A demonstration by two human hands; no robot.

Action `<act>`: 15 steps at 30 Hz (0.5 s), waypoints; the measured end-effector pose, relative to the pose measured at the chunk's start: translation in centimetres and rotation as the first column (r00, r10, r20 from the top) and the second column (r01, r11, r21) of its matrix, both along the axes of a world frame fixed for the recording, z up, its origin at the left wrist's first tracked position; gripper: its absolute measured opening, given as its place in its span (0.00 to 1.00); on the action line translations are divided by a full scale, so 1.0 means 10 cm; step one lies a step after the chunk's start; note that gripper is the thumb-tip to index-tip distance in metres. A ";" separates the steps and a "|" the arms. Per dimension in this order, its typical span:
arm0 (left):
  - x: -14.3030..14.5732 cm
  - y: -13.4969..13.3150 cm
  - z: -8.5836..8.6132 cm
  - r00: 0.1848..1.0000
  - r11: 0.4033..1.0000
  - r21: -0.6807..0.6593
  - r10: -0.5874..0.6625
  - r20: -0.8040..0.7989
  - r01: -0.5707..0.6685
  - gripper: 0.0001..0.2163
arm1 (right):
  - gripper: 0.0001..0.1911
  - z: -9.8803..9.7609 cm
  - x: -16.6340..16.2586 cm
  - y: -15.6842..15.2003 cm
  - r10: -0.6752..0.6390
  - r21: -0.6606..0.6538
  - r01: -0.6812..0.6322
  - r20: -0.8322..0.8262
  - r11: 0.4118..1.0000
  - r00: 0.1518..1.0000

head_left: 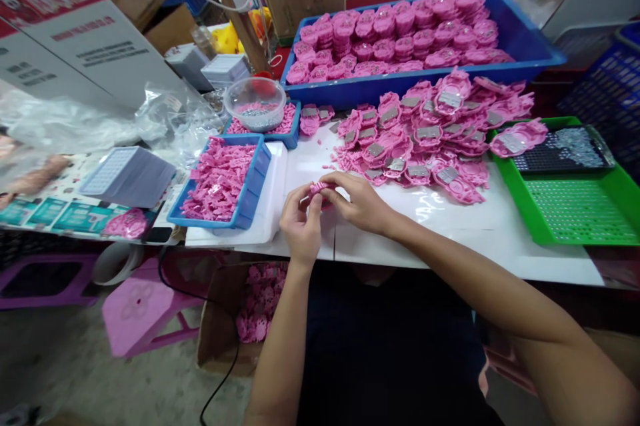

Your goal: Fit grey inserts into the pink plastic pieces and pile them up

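Note:
My left hand and my right hand meet over the white tabletop, fingers closed around one small pink plastic part. Its ridged upper edge shows between the fingertips; the rest is hidden. Just beyond my right hand lies a heap of pink plastic shells, many with a grey metal plate. Small loose pink pieces are scattered at its near left side. To the left of my left hand, a blue tray holds many thin pink pieces.
Behind the heap stands a large blue bin with stacked pink shells. A clear tub rests on a small blue tray. At right is a green tray with a black mesh tray. Below are a pink stool and a carton.

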State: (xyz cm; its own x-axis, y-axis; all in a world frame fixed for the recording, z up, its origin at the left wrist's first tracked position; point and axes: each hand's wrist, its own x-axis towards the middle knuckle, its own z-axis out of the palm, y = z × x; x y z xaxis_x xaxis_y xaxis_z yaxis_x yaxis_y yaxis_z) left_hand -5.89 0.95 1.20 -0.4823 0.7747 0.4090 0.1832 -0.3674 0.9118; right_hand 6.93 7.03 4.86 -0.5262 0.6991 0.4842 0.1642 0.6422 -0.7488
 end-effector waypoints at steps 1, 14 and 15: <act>0.00 0.00 0.01 0.998 0.999 -0.034 -0.036 0.052 0.037 0.16 | 0.08 0.01 0.02 0.01 -0.010 -0.040 0.010 -0.001 0.999 1.000; -0.01 0.02 -0.03 0.950 0.970 -0.146 -0.152 0.273 0.197 0.16 | 0.12 0.22 0.14 0.07 -0.020 0.000 0.020 0.161 1.000 0.987; -0.01 0.03 -0.04 0.945 0.962 -0.155 -0.175 0.275 0.223 0.17 | 0.12 0.26 0.17 0.13 -0.060 -0.002 0.062 0.195 0.998 0.979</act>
State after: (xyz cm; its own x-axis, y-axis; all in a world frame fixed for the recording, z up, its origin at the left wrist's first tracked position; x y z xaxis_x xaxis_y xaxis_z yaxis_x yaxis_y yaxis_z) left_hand -5.94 1.22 0.82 -0.3801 0.9150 0.1351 -0.1259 -0.1959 0.9725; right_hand 8.61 8.38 7.44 -0.5659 0.7362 0.3711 0.3458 0.6205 -0.7038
